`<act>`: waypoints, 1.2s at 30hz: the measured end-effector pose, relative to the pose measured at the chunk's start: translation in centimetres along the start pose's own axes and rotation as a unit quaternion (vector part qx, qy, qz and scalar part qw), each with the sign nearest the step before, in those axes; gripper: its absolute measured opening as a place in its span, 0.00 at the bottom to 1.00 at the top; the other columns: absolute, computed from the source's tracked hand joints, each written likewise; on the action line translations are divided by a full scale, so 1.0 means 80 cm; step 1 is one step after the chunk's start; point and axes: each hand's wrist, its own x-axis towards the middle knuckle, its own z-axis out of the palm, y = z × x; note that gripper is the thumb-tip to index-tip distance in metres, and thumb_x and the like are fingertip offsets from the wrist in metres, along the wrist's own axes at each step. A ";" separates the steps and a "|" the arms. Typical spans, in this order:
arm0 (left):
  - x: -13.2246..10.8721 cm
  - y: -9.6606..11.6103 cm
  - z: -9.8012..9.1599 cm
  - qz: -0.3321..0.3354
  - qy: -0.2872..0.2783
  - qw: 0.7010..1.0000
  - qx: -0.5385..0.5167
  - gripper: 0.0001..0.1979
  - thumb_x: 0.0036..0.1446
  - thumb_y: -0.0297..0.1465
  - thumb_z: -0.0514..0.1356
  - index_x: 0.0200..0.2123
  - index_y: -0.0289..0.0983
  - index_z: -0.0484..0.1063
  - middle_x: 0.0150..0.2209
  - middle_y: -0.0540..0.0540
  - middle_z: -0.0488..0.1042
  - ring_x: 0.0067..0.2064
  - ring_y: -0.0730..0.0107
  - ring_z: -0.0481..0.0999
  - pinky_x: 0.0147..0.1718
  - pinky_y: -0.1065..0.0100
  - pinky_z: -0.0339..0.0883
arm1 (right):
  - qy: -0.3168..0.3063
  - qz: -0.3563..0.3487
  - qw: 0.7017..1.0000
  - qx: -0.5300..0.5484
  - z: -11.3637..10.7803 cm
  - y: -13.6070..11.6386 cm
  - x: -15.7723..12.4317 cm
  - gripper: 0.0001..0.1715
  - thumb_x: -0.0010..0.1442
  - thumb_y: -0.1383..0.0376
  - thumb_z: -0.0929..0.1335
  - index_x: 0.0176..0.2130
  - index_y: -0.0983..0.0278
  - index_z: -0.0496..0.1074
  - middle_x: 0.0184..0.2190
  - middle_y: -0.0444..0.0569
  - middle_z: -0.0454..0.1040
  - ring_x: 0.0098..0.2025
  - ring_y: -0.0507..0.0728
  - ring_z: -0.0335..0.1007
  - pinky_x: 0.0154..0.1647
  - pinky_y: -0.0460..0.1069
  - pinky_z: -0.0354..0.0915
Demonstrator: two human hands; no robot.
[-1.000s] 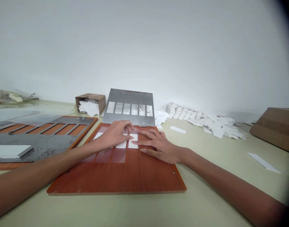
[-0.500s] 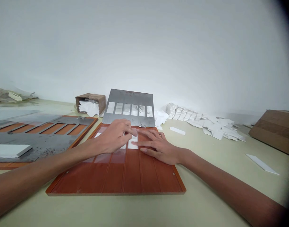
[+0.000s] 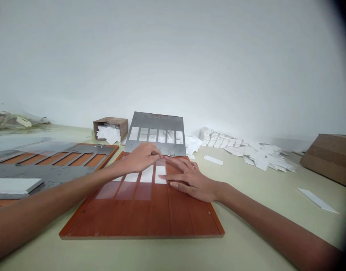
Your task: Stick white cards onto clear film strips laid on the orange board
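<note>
Your white card (image 3: 161,170) lies mid-frame, on the far half of the red board (image 3: 110,222), lined up between grooves beside two more white cards (image 3: 146,175) to its left. The grooves probably keep the row straight. Your right hand (image 3: 194,182) lies flat, fingers spread apart, the index tip on that card; looks like pressing to stop it shifting, not gripping. Your left hand (image 3: 141,158) arches over the row, fingers curled near your right fingertips; whether they pinch anything, can't tell. Clear film (image 3: 143,191) overlaps the cards and runs toward you, perhaps as a covering layer.

Metal plate (image 3: 158,119) with a row of windows is tipped up at the board's far edge, apparently on a hinge, which would leave the board free to reach. Centre left, a second board set (image 3: 115,150) carries a white block (image 3: 14,185), maybe parked there as a weight. Spare card stacks (image 3: 214,137) and a loose card pile (image 3: 260,156) sit right of centre, likely kept within reach.

Hard to make out: your left hand and forearm cover parts of the leftmost cards; the film's far edge fades out under your fingers. The second board set and the right-hand carton (image 3: 331,158) are cut by the frame edges. Bundle (image 3: 9,120) at far left: unclear.
</note>
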 end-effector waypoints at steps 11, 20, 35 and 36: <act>0.071 -0.013 0.008 -0.026 -0.243 0.966 0.081 0.11 0.67 0.37 0.62 0.44 0.33 0.75 0.43 0.45 0.77 0.41 0.64 0.78 0.42 0.59 0.76 | 0.002 0.012 1.000 0.006 0.000 -0.001 0.001 0.30 0.70 0.38 0.54 0.66 0.34 0.59 0.76 0.32 0.29 0.76 0.70 0.25 0.69 0.76 0.33; 0.074 -0.021 -0.002 -0.007 -0.206 0.977 0.050 0.10 0.63 0.33 0.65 0.45 0.33 0.75 0.38 0.47 0.79 0.37 0.66 0.80 0.39 0.62 0.75 | -0.003 0.019 1.000 0.006 0.002 0.003 0.002 0.30 0.69 0.37 0.53 0.66 0.33 0.58 0.76 0.31 0.28 0.76 0.71 0.22 0.69 0.76 0.33; -0.016 -0.008 0.012 0.168 -0.042 0.984 0.048 0.10 0.65 0.28 0.60 0.34 0.38 0.83 0.34 0.45 0.83 0.34 0.66 0.78 0.34 0.68 0.65 | 0.001 0.012 1.000 0.011 0.002 0.002 0.002 0.31 0.68 0.36 0.55 0.65 0.34 0.61 0.76 0.32 0.29 0.76 0.68 0.24 0.70 0.74 0.34; -0.021 -0.008 0.015 0.184 -0.042 0.981 0.053 0.11 0.65 0.27 0.59 0.35 0.37 0.82 0.35 0.45 0.83 0.36 0.65 0.78 0.36 0.67 0.65 | 0.001 0.012 1.000 0.010 0.003 0.003 0.002 0.30 0.68 0.36 0.55 0.65 0.34 0.61 0.76 0.32 0.29 0.76 0.68 0.24 0.70 0.74 0.34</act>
